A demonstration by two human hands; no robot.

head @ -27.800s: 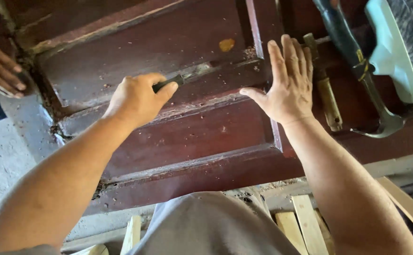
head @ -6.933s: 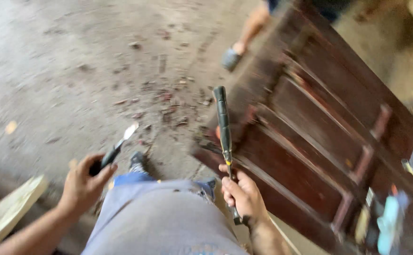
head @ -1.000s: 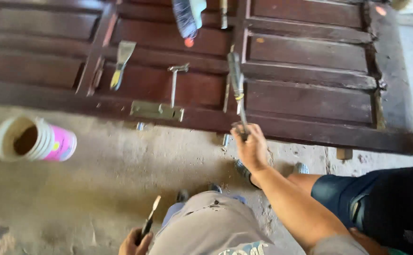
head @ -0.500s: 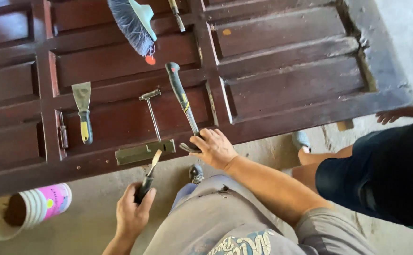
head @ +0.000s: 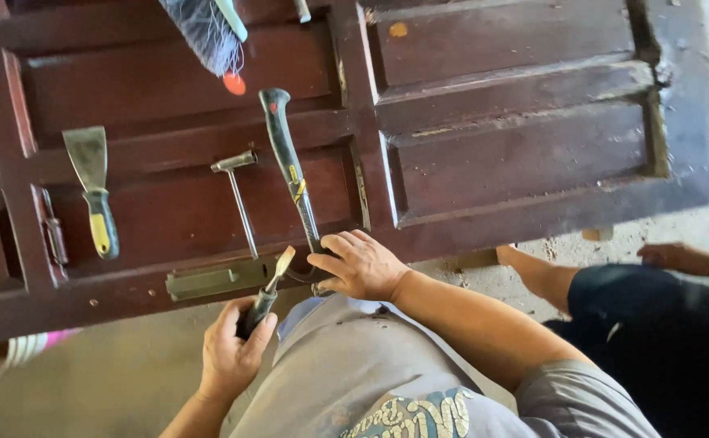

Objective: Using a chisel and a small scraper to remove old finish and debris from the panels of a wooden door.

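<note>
Gripping a chisel [head: 264,296] blade-up, the left hand [head: 231,353] sat just below the dark wooden door [head: 484,146], while the right hand [head: 360,264] was wrapped around the hammer's [head: 288,166] head end, handle lying across the panels near a putty knife [head: 93,191].
</note>
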